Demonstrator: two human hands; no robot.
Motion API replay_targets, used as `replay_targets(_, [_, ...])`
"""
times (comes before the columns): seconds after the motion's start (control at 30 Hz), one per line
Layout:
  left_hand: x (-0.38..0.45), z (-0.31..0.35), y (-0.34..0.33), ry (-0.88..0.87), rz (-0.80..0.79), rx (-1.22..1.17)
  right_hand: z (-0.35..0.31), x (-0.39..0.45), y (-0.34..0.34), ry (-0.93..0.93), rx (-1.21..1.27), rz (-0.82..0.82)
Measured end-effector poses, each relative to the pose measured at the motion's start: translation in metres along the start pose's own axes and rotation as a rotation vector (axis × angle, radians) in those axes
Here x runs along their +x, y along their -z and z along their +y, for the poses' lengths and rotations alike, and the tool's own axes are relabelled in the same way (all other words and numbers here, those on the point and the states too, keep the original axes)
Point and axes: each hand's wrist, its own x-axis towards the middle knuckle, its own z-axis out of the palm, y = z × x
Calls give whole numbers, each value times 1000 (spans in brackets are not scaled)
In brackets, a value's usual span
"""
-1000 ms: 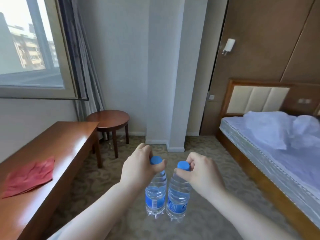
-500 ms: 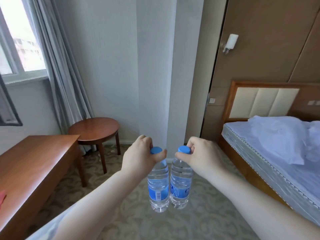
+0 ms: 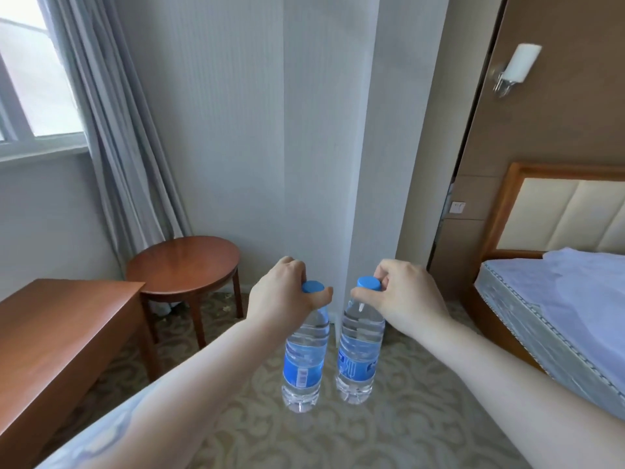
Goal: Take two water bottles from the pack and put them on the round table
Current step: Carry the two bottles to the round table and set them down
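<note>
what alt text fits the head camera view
Two hands, left and right, each hold a clear plastic water bottle, left bottle and right bottle, by its blue cap above patterned carpet. A round wooden table stands ahead left.

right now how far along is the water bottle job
Done: both bottles are out of the pack. In hand: the left hand holds one bottle by its neck, the right hand the other bottle. Left: setting both on the round table, ahead to the left.

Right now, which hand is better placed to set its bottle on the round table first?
Left hand: its bottle hangs on the round table's side; the right hand is farther off.
</note>
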Motion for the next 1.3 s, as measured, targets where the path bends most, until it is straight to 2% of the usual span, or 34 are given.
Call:
replay_targets(0.4, [219, -62, -77, 50, 8, 13, 31, 234, -79, -1, -6, -17])
replay_targets(0.63, [338, -111, -121, 113, 12, 78, 46, 369, -148, 80, 72, -53])
replay_targets(0.9, [449, -182, -140, 225, 93, 126, 23, 514, -227, 191, 121, -149])
replay_targets(1.3, [618, -327, -166, 286, 62, 160, -23, 702, -364, 236, 182, -163])
